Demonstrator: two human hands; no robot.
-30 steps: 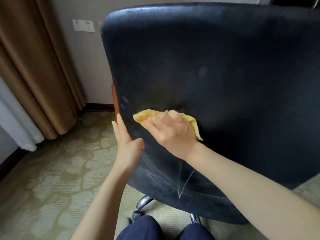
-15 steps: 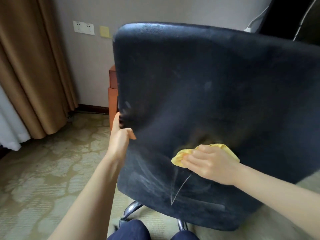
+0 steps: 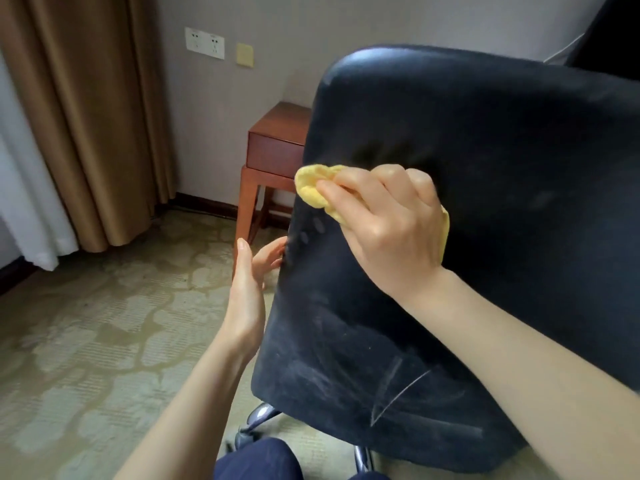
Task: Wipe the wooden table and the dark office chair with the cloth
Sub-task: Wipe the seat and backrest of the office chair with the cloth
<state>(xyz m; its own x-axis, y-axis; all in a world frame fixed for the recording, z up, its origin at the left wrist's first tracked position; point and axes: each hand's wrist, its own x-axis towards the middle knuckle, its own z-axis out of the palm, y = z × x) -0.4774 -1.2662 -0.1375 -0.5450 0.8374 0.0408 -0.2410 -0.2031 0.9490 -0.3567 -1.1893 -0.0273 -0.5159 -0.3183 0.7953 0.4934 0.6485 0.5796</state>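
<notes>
My right hand [image 3: 384, 223] grips the cloth [image 3: 310, 188] with curled fingers; my left hand [image 3: 247, 275] is open, thumb straight.

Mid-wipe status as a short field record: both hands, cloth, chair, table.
right hand: holds yellow cloth against chair back, near its left edge
left hand: open, fingertips at backrest's left edge
chair: dark backrest, pale scuffs and scratches low down
wooden table: behind chair, by the wall
floor: patterned carpet
</notes>
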